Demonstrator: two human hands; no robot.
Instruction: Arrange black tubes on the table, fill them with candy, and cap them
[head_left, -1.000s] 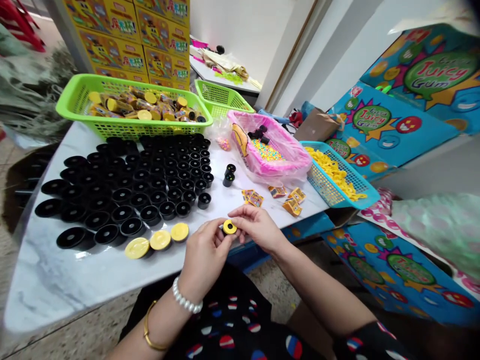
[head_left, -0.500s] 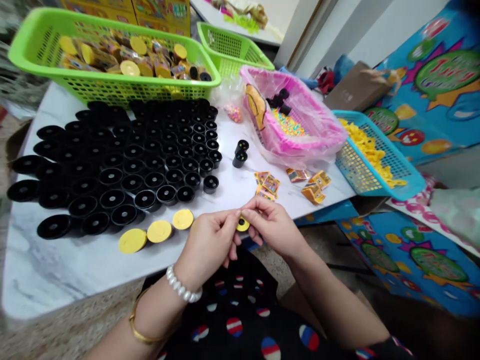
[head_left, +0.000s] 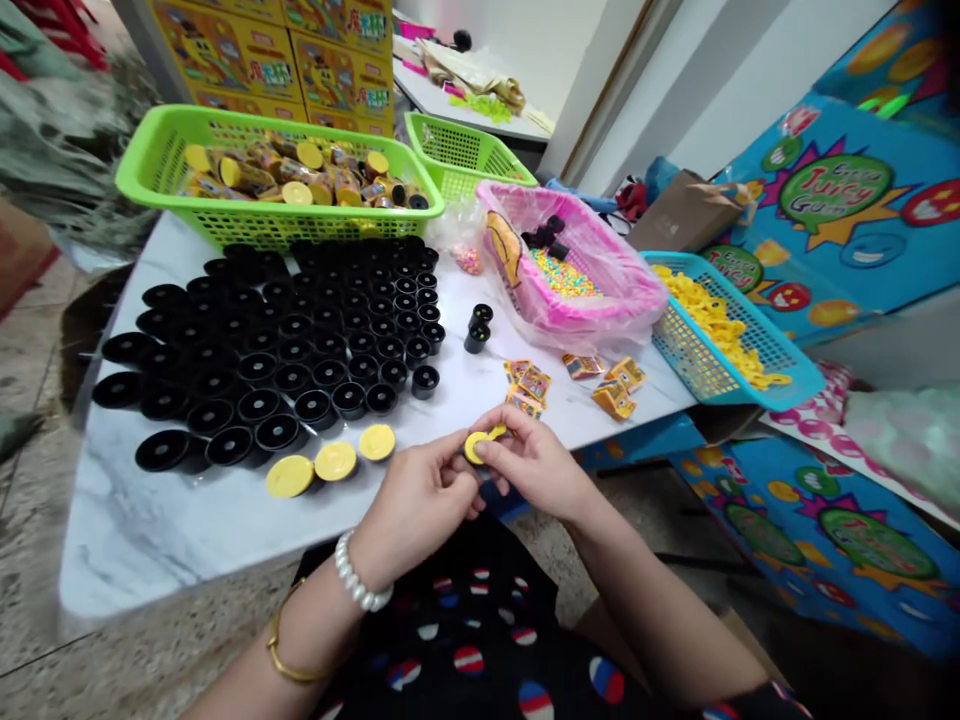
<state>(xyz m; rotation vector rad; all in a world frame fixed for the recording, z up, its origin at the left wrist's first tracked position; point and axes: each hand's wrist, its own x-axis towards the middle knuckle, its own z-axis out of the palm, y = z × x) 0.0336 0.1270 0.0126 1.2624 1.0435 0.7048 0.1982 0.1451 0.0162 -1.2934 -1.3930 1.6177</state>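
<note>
Both hands meet just beyond the table's front edge, around a small yellow cap (head_left: pixel 475 447) with a yellow strip at its right. My left hand (head_left: pixel 427 485) is closed at the cap's left side, its fingertips partly hidden; a dark bit shows there that I cannot make out. My right hand (head_left: pixel 529 460) pinches the cap between thumb and fingers. Left of the hands stand three yellow-topped pieces (head_left: pixel 335 461) in a row. Behind them are many rows of open black cups (head_left: pixel 259 405). Two small black cups (head_left: pixel 478 335) with coloured bits inside stand farther back.
A green basket (head_left: pixel 281 215) of yellow-capped packs stands at the back left. A plastic-lined pink basket (head_left: pixel 622 310) holds coloured beads and black pieces. Yellow pieces fill the blue basket (head_left: pixel 780 390) at right. Folded printed wrappers (head_left: pixel 534 383) and small printed packets (head_left: pixel 619 390) lie before the hands.
The yellow cap has turned: its dark centre showed before, now its yellow face and a strip show. My left fingers have shifted around it. The head view has tilted up.
</note>
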